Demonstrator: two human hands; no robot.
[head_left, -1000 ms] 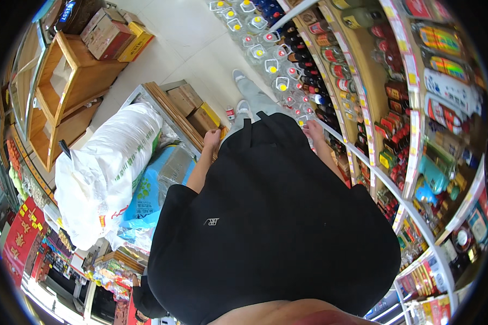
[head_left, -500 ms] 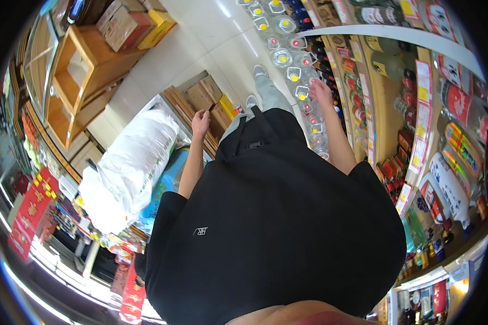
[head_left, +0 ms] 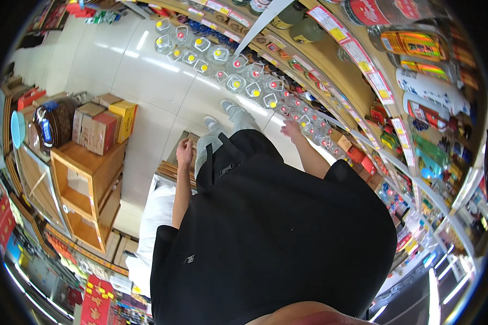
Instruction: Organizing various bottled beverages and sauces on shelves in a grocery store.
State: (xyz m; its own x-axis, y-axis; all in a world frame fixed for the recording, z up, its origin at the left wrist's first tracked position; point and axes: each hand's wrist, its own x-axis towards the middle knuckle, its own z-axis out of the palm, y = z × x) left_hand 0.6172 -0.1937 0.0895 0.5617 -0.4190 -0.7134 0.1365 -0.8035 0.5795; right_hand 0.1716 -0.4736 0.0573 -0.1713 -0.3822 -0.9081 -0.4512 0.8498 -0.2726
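The widest thing is the pale tiled floor (head_left: 152, 92), seen ahead of the left hand (head_left: 185, 151) and the right hand (head_left: 291, 131). To the right of the right hand, the long shelf (head_left: 352, 51) is filled with bottles. Well to the left of the left hand, a wooden cabinet (head_left: 100, 160) is placed, with cartons (head_left: 95, 130) on its top. Behind the left hand, a white sack (head_left: 157, 211) is partly covered by the arm and the black clothing.

The clear bottles (head_left: 236, 84) are stood on the floor in rows, ahead of the right hand and beside it. The wooden boards (head_left: 168, 173) are found just behind the left hand and lower. The right hand is open, with loose fingers, and nothing is held in it. The left hand is bent at the fingers; whether it is fully closed, or hides something small, cannot be told at this size.

For good handling, the right forearm should be carried close to the body, so that the bottles are not brushed. The left elbow should be guided clear of the sack. The shoes (head_left: 228, 103) should be set down away from the nearest bottles, whose small yellow caps (head_left: 273, 104) are a useful mark for the eye.
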